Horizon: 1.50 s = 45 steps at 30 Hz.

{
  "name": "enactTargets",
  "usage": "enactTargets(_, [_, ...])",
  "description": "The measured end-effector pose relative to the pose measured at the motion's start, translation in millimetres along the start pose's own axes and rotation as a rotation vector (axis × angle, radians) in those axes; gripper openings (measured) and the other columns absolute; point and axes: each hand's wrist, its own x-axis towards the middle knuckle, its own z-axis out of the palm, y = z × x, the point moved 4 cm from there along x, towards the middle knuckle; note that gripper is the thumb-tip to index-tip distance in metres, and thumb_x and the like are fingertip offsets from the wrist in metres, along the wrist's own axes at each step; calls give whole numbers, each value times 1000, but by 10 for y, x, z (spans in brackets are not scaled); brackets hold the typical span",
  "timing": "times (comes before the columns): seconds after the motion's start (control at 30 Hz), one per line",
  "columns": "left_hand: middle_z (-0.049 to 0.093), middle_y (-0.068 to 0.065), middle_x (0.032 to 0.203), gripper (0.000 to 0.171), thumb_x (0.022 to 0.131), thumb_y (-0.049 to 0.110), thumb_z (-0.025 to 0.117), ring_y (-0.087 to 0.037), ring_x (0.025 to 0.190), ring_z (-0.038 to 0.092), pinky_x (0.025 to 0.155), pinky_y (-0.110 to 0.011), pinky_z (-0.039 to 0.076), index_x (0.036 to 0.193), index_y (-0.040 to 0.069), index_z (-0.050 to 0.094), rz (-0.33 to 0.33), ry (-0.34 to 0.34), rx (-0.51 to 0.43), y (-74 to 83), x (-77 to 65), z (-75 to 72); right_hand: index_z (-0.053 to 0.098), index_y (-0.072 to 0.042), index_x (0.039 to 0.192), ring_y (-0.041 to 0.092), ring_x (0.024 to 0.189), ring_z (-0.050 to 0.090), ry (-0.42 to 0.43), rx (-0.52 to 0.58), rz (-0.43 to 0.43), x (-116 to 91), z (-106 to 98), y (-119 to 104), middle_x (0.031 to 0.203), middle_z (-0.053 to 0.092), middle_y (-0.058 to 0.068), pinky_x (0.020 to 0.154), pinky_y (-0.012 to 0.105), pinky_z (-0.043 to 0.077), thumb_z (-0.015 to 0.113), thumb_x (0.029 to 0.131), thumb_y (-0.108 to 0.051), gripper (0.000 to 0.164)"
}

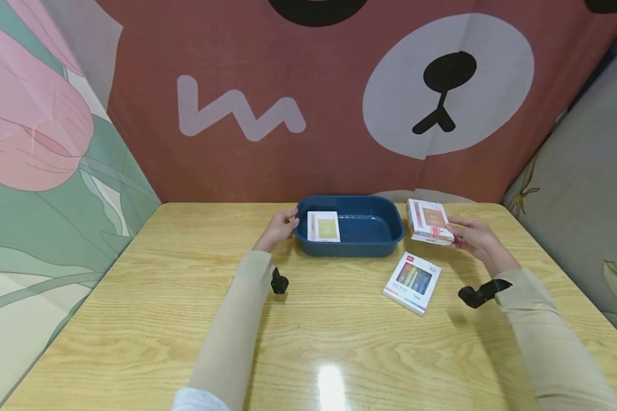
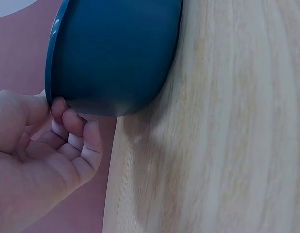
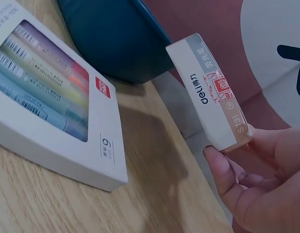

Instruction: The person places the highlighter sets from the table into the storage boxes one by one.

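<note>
A dark blue plastic basin [image 1: 349, 249] stands at the back of the table, a small white box with a yellow-green panel [image 1: 323, 227] lying in its left end. My left hand [image 1: 279, 228] pinches the basin's left rim between thumb and fingers, as the left wrist view [image 2: 53, 160] confirms. To the basin's right, my right hand [image 1: 475, 240] grips a white box with an orange panel [image 1: 428, 221] by its near right end, raised over the table. In the right wrist view that box [image 3: 208, 92] carries "deli" lettering. Below it lies a windowed box of highlighters [image 1: 413, 283].
The wooden table [image 1: 185, 319] ends at a red cloth backdrop [image 1: 236, 165] just behind the basin. Patterned cloths hang along the left [image 1: 56, 188] and right [image 1: 586, 171] sides. A black wrist camera [image 1: 279, 281] sits on the left wrist and another [image 1: 480, 294] on the right.
</note>
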Motion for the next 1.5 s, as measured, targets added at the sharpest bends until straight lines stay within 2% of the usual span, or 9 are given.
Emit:
enactTargets(0.17, [42, -4, 69, 43, 95, 10, 44, -18, 58, 42, 66, -37, 45, 136, 6, 35, 11, -23, -24, -12, -3, 2, 67, -24, 74, 12, 60, 58, -9, 38, -6, 10, 12, -11, 68, 63, 4, 52, 24, 48, 50, 89, -1, 33])
enactTargets(0.37, [40, -4, 67, 43, 95, 10, 44, -17, 57, 41, 67, -38, 45, 137, 7, 35, 3, -23, -34, -8, -13, -5, 57, -14, 96, 12, 62, 59, -55, 32, -60, 22, 113, -47, 71, 64, 3, 55, 25, 49, 52, 89, -2, 15])
enactTargets(0.6, [42, -5, 70, 43, 95, 10, 44, -19, 58, 42, 66, -37, 45, 136, 7, 36, -8, -15, -26, -19, -10, -2, 64, -22, 87, 12, 59, 59, -64, 22, -87, 22, 308, -109, 68, 64, 4, 53, 24, 48, 54, 88, -1, 23])
enactTargets(0.7, [42, -6, 73, 42, 95, 10, 45, -21, 60, 42, 69, -39, 45, 136, 7, 36, -16, -9, -32, -21, -10, 2, 56, -10, 118, 11, 59, 59, -46, -20, -87, 20, 390, -131, 68, 64, 3, 53, 24, 49, 54, 88, -3, 31])
enactTargets(0.8, [42, -6, 72, 42, 95, 10, 45, -21, 60, 43, 70, -40, 44, 136, 8, 36, -17, -8, -34, -21, -12, 5, 27, 5, 138, 10, 58, 58, -21, -78, -80, 30, 469, -151, 67, 63, 0, 53, 23, 49, 53, 89, -3, 56])
enactTargets(0.9, [41, -5, 69, 42, 95, 10, 44, -20, 59, 42, 69, -40, 45, 136, 7, 36, -8, -10, -30, -14, -18, 2, 19, 9, 138, 8, 57, 58, 1, -150, -76, 45, 562, -175, 67, 62, -3, 53, 23, 49, 52, 90, -4, 60])
enactTargets(1.23, [41, -6, 72, 44, 95, 11, 43, -20, 59, 43, 70, -42, 45, 137, 7, 33, -32, -39, -55, 5, -16, -17, 34, 11, 131, 5, 54, 57, 63, -399, -168, 127, 859, -208, 64, 59, -4, 54, 24, 50, 53, 88, -2, 49])
enactTargets(1.47, [42, -8, 76, 43, 95, 15, 44, -18, 61, 43, 68, -36, 46, 137, 12, 37, -45, -10, -14, -21, -1, -12, 40, 14, 126, 5, 51, 56, 74, -461, -222, 213, 988, -173, 65, 60, 2, 52, 29, 51, 55, 86, 2, 45])
enactTargets(1.5, [42, -7, 75, 43, 94, 17, 46, -17, 60, 44, 64, -33, 46, 137, 13, 37, -16, -14, -29, -50, 23, -15, 41, 14, 126, 5, 50, 56, 78, -471, -223, 225, 998, -169, 65, 60, 3, 51, 30, 51, 55, 86, 2, 44])
